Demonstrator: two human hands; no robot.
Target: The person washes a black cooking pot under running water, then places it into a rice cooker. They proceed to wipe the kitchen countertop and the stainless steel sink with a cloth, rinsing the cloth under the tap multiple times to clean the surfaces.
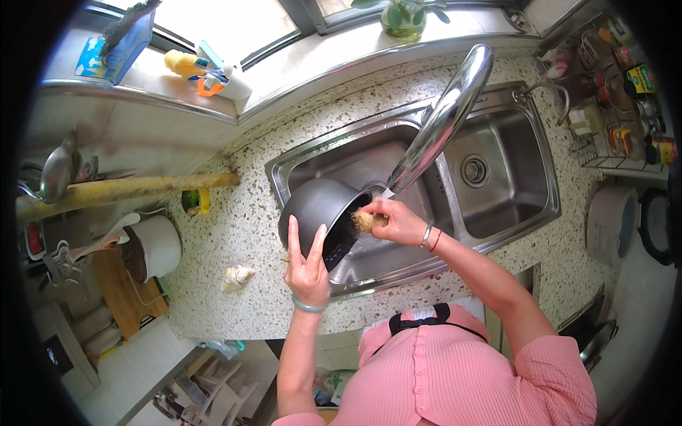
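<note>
A dark grey cooking pot, like a rice cooker's inner pot, is tilted on its side over the left basin of the steel sink, its mouth facing right. My left hand grips its near side, two fingers stretched along the outer wall. My right hand is closed on a tan, fibrous scrubber, like a piece of loofah, at the pot's mouth. Right above this hand ends the chrome faucet, with water at its outlet. Part of the pot's inside is hidden in shadow.
On the speckled counter, a crumpled whitish lump lies left of the sink. Farther left stand a white pot and a wooden board. A wire rack of jars is at the right, a plant vase on the sill.
</note>
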